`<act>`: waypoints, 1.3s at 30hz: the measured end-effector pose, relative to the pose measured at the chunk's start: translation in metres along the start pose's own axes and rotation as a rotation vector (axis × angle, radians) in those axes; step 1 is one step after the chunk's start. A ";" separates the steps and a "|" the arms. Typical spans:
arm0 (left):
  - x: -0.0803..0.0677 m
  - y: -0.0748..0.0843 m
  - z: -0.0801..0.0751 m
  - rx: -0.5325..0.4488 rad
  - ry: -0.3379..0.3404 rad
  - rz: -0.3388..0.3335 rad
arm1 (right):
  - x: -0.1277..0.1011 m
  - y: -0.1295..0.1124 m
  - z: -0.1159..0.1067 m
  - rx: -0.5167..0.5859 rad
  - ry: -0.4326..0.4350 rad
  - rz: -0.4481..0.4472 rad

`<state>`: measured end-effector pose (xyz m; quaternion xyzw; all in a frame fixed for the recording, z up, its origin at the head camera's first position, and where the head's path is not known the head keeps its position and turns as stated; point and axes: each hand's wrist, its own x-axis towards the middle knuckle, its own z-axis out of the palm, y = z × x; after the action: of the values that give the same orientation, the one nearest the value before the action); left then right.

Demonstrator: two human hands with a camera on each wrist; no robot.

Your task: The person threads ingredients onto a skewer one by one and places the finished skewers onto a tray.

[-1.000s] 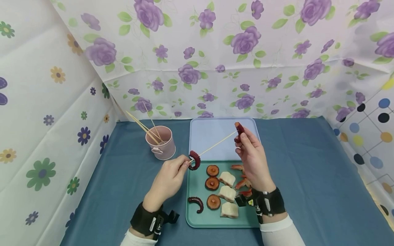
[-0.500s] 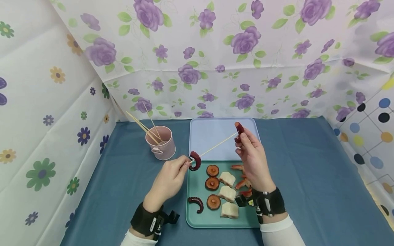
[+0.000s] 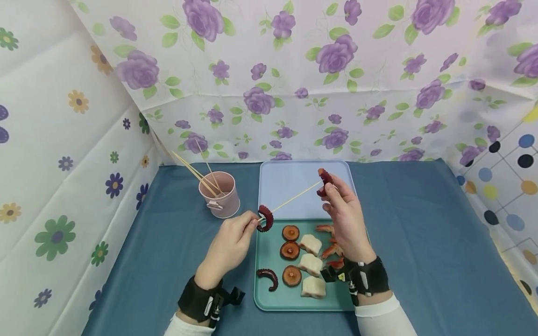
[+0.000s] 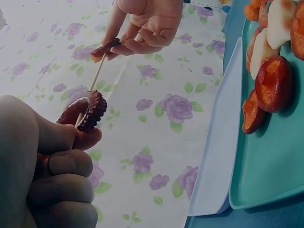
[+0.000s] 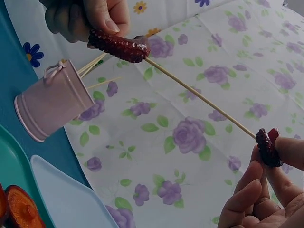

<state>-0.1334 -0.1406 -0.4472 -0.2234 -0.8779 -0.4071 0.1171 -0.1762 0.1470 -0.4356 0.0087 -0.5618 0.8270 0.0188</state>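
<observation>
My left hand (image 3: 231, 240) grips the lower end of a bamboo skewer (image 3: 296, 196). A dark red octopus tentacle (image 3: 266, 218) is threaded on it, right at those fingertips. Between thumb and fingers, my right hand (image 3: 346, 217) pinches a second curled tentacle (image 3: 324, 176) at the skewer's far end. In the right wrist view the skewer's tip meets this second tentacle (image 5: 269, 151); the point itself is hidden. Both hands are raised over the trays. A third tentacle (image 3: 270, 279) lies at the left of the green tray (image 3: 286, 301).
Several mushroom caps (image 3: 292, 276), white pieces (image 3: 313, 287) and shrimp-like orange pieces (image 3: 331, 250) lie on the green tray, partly under the right wrist. Behind it sits a pale blue tray (image 3: 290, 182). A pink bucket (image 3: 224, 205) with several skewers (image 3: 191, 170) stands at left.
My right hand has shifted slightly left, and the tentacle in it has tilted, its upper end a little lower. My left hand and its skewer have hardly moved.
</observation>
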 end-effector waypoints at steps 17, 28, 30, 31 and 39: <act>0.000 0.000 0.001 -0.017 0.034 0.060 | -0.008 0.007 0.018 -0.250 -0.038 -0.037; 0.000 0.002 0.000 -0.022 0.052 0.069 | -0.015 0.019 0.035 -0.354 -0.154 -0.011; 0.000 0.002 0.000 -0.017 0.054 0.072 | -0.016 0.021 0.036 -0.375 -0.177 -0.007; 0.000 0.003 0.000 -0.015 0.053 0.073 | -0.017 0.022 0.037 -0.380 -0.192 -0.004; 0.001 0.002 0.000 -0.012 0.043 0.059 | -0.019 0.026 0.041 -0.403 -0.281 0.023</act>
<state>-0.1329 -0.1393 -0.4457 -0.2413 -0.8656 -0.4135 0.1465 -0.1581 0.0989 -0.4456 0.1132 -0.7124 0.6892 -0.0675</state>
